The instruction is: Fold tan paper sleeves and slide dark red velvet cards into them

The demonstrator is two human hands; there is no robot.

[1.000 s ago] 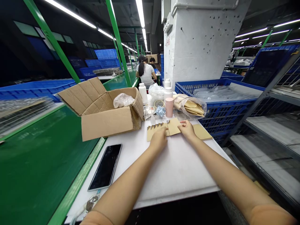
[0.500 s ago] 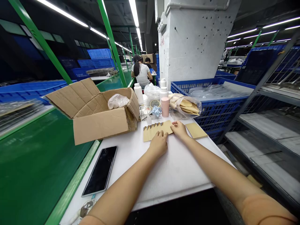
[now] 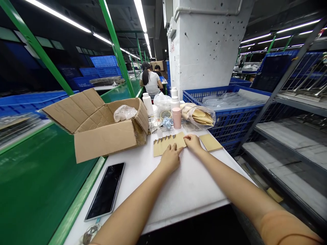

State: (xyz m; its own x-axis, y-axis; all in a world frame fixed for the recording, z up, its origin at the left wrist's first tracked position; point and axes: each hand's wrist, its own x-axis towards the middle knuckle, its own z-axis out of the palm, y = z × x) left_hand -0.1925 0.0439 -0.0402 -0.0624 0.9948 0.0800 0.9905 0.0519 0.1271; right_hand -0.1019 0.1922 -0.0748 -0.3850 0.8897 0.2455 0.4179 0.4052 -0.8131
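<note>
Overlapped brown paper row (image 3: 165, 146) flat on tabletop (image 3: 194, 187), near side of pink bottle (image 3: 176, 119); brown paper stack (image 3: 211, 142) apart, to the right. Left hand (image 3: 170, 159): fingers slightly spread, on row's near edge. Right hand (image 3: 193, 143): fingers narrow at its right end, can't tell if gripping.

Lit from overhead by long white tube lamps (image 3: 61, 16), burnt out to plain white, and brightest over the tabletop (image 3: 189, 183) and pillar (image 3: 204, 51), but sinking to near black at upper left and below the tabletop's front edge. Shaded only softly beside the forearms (image 3: 139, 202), with small highlights on the crumpled plastic (image 3: 124, 114). Stretched wide toward the borders, smeared at the stack (image 3: 20, 122) on the far left, yet fairly crisp at the brown paper pieces (image 3: 161, 147).
</note>
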